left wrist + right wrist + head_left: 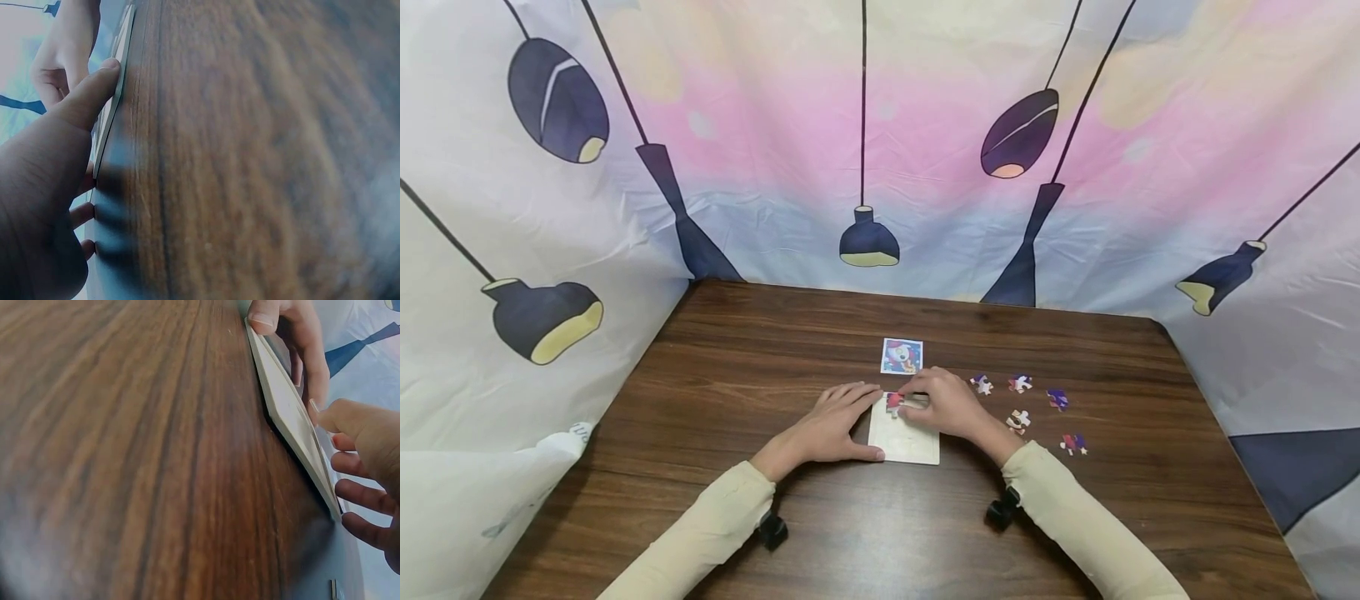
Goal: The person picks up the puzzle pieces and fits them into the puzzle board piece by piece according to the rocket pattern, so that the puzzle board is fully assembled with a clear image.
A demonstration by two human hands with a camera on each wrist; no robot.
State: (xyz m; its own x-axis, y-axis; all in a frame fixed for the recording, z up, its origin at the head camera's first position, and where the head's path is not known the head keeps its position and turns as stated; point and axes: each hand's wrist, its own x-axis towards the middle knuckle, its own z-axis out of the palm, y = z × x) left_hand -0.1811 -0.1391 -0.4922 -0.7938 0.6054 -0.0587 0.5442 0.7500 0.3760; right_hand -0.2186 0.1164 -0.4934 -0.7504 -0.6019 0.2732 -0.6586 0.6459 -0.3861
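Observation:
A pale square puzzle board [912, 442] lies flat on the table. My left hand [827, 422] rests along its left side, fingers stretched toward the top corner and thumb on the lower left edge. Over the board's upper left part, my right hand [947, 404] pinches a red and white jigsaw piece [894, 402] between thumb and index finger. In the right wrist view the thin edge of the jigsaw piece [314, 406] shows at the thumb tip. From the frames I cannot tell whether it lies flush in the board.
A small picture card [902, 356] with a cartoon figure lies just beyond the board. Several loose jigsaw pieces [1018, 421] are scattered to the right on the brown wooden table [737, 350]. A printed cloth [775, 125] hangs around the back and sides.

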